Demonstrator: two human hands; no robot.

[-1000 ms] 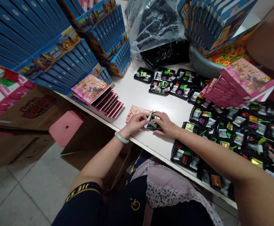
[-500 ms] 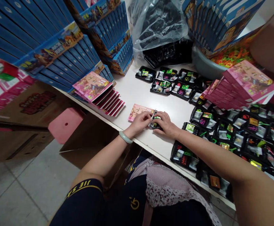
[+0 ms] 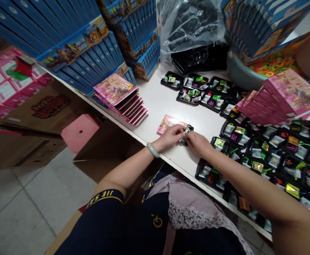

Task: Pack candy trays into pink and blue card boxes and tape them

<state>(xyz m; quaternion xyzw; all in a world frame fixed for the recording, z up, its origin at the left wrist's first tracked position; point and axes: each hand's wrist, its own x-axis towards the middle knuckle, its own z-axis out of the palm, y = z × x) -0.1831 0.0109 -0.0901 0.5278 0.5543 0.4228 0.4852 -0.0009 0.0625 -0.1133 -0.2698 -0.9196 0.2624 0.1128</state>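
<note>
A flat pink printed box (image 3: pixel 168 122) lies on the white table with its end flap raised at the right. A black tray (image 3: pixel 191 128) with small bright packets sits at that end, partly hidden by my fingers; how far it is inside the box I cannot tell. My left hand (image 3: pixel 173 137), a pale green bangle on its wrist, is closed in a pinch at the box's flap end. Facing it, my right hand (image 3: pixel 198 143) has its fingers curled together on the tray's near part. Both hands meet close to the flap.
Left of my hands stand a stack of pink boxes (image 3: pixel 117 92) and tall blue display boxes (image 3: pixel 91 53). Many filled black trays (image 3: pixel 234 131) cover the right side, beneath another pink stack (image 3: pixel 285 97). Behind are a plastic bag (image 3: pixel 192 32) and a grey basin (image 3: pixel 241 72).
My right hand has gone from fingers spread over the tray to fingers curled together near the flap. My left hand keeps its pinch. The whole view has shifted slightly.
</note>
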